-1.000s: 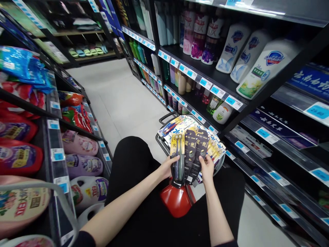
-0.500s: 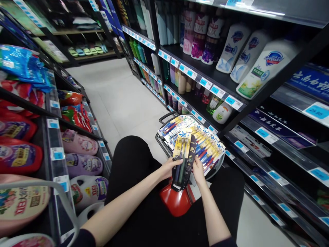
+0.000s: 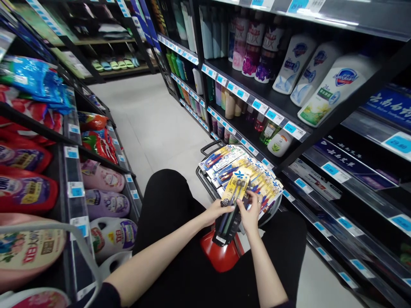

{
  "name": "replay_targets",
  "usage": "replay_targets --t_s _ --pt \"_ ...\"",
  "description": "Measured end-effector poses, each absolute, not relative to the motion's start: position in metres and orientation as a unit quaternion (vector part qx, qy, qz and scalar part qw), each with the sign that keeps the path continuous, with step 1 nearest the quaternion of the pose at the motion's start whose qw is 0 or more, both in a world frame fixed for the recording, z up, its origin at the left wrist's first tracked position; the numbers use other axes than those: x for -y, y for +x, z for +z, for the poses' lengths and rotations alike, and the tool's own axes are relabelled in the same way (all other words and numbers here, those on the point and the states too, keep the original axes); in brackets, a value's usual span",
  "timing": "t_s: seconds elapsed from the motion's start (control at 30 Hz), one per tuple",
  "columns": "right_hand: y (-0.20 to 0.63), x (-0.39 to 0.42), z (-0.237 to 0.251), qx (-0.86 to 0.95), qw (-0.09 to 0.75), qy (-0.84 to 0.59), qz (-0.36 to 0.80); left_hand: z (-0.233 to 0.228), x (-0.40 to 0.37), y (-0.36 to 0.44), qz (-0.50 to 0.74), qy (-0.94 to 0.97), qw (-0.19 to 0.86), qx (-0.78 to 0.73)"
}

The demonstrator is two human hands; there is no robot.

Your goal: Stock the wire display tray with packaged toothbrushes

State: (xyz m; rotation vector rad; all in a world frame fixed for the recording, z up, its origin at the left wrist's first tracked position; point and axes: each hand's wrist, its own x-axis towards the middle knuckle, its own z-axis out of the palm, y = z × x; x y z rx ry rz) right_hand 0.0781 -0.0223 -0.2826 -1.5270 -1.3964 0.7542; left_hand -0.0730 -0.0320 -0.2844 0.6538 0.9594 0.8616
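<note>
— So, what changed?
— Fanned toothbrush packs [image 3: 231, 204] are now squared into one stack, clasped by left hand [image 3: 215, 212] and right hand [image 3: 249, 214], just near the basket [image 3: 205, 177].

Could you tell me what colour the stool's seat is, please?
The stool seat is red, seen in the head view.

A black-and-yellow toothbrush pack [image 3: 231, 205] is held tilted, its top leaning to the far right, over a red stool [image 3: 221, 256]. Two dark brushes are shown on its face. More toothbrush packs [image 3: 244, 173] are piled just beyond it.
</note>
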Motion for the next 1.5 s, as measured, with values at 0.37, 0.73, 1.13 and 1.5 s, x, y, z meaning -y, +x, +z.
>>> replay_targets --t_s 0.37,0.73,1.13,1.5 --pt "0.078 0.015 -0.298 0.542 0.406 -0.575 0.459 -0.289 0.033 -0.072 0.38 0.349 0.723 -0.459" --pt "0.1 0.006 -0.295 0.289 0.561 -0.49 0.602 -0.282 0.027 -0.076 0.414 0.296 0.731 -0.456" --pt "0.137 0.002 -0.286 0.149 0.584 -0.232 0.763 -0.286 0.027 -0.078 0.399 0.354 0.708 -0.463" --pt "0.125 0.004 -0.272 0.137 0.548 -0.446 0.694 -0.275 0.025 -0.082 0.439 0.266 0.731 -0.449"
